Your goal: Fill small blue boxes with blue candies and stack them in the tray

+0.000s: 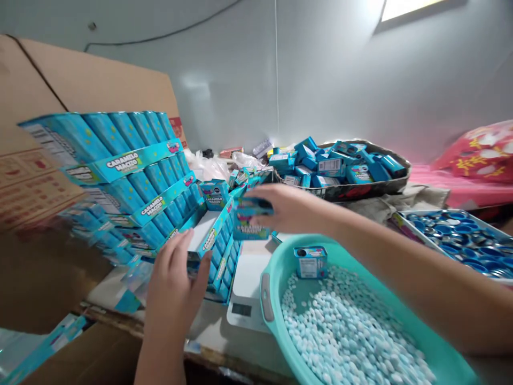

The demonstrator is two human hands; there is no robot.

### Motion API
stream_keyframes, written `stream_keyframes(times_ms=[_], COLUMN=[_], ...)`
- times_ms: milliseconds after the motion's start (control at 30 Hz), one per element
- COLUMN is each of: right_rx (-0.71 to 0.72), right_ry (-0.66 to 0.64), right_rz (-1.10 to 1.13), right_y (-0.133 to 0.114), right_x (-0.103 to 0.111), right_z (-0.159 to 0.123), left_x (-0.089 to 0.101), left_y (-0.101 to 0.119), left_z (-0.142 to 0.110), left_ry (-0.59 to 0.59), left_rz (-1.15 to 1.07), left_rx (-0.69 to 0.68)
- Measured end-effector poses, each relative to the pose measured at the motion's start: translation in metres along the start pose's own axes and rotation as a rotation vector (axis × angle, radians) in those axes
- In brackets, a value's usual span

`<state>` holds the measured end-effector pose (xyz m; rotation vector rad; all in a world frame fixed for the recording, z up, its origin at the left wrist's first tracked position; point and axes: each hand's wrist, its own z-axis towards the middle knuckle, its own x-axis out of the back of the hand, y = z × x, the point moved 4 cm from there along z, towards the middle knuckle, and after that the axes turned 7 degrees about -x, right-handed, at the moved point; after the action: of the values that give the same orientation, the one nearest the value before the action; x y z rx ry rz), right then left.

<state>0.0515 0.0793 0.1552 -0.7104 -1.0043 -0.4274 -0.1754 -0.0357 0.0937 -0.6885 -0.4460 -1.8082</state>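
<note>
My right hand (286, 208) reaches left over the table and is closed on a small blue candy box (250, 216), held above an open display carton (212, 240) filled with rows of the same boxes. My left hand (174, 283) rests against the near side of that carton, fingers spread. Stacked blue display cartons (120, 176) marked "Caramelo Macizo" lean at the left. A teal basin (276, 278) at the lower right holds many small white-blue candies (352, 337) and one open blue box (310, 262).
A white kitchen scale (246, 291) sits beside the basin. A dark tray (360, 187) piled with blue boxes stands behind. A tray of blue lids (460, 235) is at the right. Cardboard (80, 80) leans at the left wall. A red patterned cushion (481, 149) lies far right.
</note>
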Motion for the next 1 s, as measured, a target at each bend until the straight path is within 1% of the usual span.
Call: stream_keyframes(times_ms=[33, 67, 100, 133, 167, 200, 267, 300, 400, 467, 533, 633, 700, 767, 833, 900, 967, 1000], right_rx=[-0.001, 0.009, 0.024, 0.038, 0.055, 0.067, 0.065, 0.054, 0.024, 0.031, 0.044, 0.066, 0.112, 0.154, 0.185, 0.222, 0.262, 0.266], right_ry=[0.079, 0.15, 0.197, 0.226, 0.218, 0.172, 0.101, 0.089, 0.139, 0.176, 0.215, 0.284, 0.324, 0.36, 0.397, 0.445, 0.437, 0.376], right_rz=[0.02, 0.029, 0.024, 0.001, -0.04, -0.093, -0.194, -0.23, -0.289, -0.308, -0.301, -0.256, -0.209, -0.157, -0.121, -0.129, -0.186, -0.228], right_y=[-0.004, -0.009, -0.015, -0.02, -0.025, -0.029, -0.031, -0.031, -0.026, -0.025, -0.024, -0.02, -0.016, -0.014, -0.017, -0.023, -0.022, -0.016], right_x=[0.014, 0.023, 0.026, 0.024, 0.016, 0.005, -0.018, -0.028, -0.047, -0.056, -0.067, -0.087, -0.1, -0.108, -0.105, -0.093, -0.08, -0.076], right_z=[0.011, 0.023, 0.037, 0.053, 0.068, 0.083, 0.109, 0.12, 0.141, 0.146, 0.144, 0.132, 0.125, 0.123, 0.119, 0.103, 0.066, 0.041], left_x=[-0.011, -0.021, -0.028, -0.033, -0.035, -0.036, -0.034, -0.033, -0.029, -0.029, -0.031, -0.032, -0.033, -0.033, -0.032, -0.031, -0.031, -0.03], left_y=[-0.008, -0.013, -0.016, -0.017, -0.017, -0.016, -0.013, -0.013, -0.014, -0.014, -0.012, -0.005, -0.002, 0.0, -0.002, -0.004, -0.005, -0.005], left_z=[-0.003, -0.007, -0.01, -0.014, -0.017, -0.019, -0.021, -0.021, -0.019, -0.018, -0.018, -0.018, -0.018, -0.02, -0.022, -0.024, -0.026, -0.026], left_ry=[-0.059, -0.1, -0.121, -0.125, -0.125, -0.132, -0.162, -0.175, -0.16, -0.125, -0.108, -0.1, -0.101, -0.112, -0.118, -0.114, -0.105, -0.096], left_rz=[0.039, 0.074, 0.106, 0.13, 0.138, 0.128, 0.079, 0.052, -0.055, -0.123, -0.147, -0.104, -0.071, -0.045, -0.027, -0.026, -0.061, -0.091], left_rx=[-0.026, -0.048, -0.065, -0.069, -0.065, -0.058, -0.048, -0.036, 0.025, 0.06, 0.09, 0.139, 0.163, 0.169, 0.162, 0.148, 0.128, 0.12])
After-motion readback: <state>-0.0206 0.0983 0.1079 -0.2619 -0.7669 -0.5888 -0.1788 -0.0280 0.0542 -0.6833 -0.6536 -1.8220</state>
